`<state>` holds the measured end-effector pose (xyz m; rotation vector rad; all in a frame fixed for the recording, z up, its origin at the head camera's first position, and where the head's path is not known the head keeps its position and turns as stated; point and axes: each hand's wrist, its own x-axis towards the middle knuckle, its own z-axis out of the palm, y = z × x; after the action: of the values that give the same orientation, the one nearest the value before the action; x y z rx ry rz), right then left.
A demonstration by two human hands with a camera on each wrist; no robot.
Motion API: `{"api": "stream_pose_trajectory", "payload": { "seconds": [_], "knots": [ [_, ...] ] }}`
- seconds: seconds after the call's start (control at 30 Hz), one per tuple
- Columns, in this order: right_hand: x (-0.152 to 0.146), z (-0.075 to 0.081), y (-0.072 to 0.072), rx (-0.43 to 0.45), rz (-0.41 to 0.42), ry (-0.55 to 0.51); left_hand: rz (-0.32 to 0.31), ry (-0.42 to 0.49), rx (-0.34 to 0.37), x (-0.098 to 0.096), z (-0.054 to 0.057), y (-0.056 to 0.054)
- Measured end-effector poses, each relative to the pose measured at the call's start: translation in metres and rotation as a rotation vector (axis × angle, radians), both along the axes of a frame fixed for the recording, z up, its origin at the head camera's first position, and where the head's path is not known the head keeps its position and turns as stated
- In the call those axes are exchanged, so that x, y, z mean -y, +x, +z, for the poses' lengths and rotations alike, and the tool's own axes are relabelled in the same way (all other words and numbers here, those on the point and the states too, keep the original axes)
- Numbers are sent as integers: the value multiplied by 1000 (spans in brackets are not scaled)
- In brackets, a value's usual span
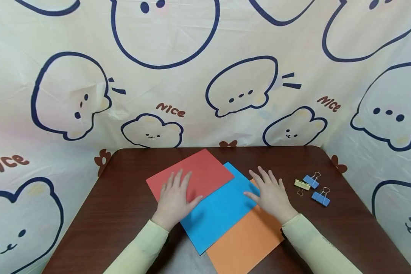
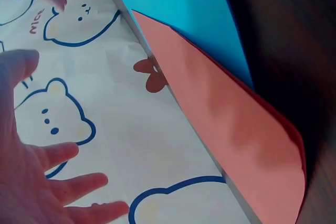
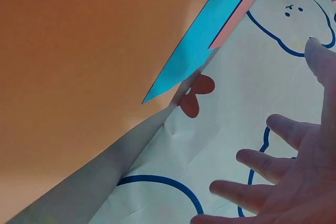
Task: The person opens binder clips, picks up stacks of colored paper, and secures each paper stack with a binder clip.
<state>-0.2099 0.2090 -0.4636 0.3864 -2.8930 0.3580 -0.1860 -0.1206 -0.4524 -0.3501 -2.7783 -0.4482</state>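
Three sheets of coloured paper overlap on the table: a red sheet (image 1: pixel 207 171) at the far left, a blue sheet (image 1: pixel 219 209) in the middle, and an orange sheet (image 1: pixel 248 243) at the near right. Red overlaps blue, and blue overlaps orange. My left hand (image 1: pixel 174 199), fingers spread, is over the red sheet's near left part, holding nothing. Over the right ends of the blue and orange sheets is my right hand (image 1: pixel 272 196), its fingers also spread and holding nothing. Both wrist views show the fingers apart from the paper.
To the right of my right hand lie a yellow binder clip (image 1: pixel 302 185) and two blue binder clips, one farther back (image 1: pixel 311 182) and one nearer (image 1: pixel 320 199). The dark brown table (image 1: pixel 113 213) ends at a patterned cloth backdrop (image 1: pixel 191 91).
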Motion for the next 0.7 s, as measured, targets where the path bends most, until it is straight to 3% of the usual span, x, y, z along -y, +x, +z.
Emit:
{"api": "stream_pose_trajectory", "payload": {
  "seconds": [0.33, 0.5, 0.7],
  "knots": [
    [-1, -2, -2, -211, 49, -80, -63, 45, -213, -1, -1, -4],
    [-1, 0, -2, -275, 56, -120, -65, 62, -255, -1, 0, -5],
    [-4, 1, -2, -260, 40, -138, -64, 62, -265, -2, 1, -4]
  ]
}}
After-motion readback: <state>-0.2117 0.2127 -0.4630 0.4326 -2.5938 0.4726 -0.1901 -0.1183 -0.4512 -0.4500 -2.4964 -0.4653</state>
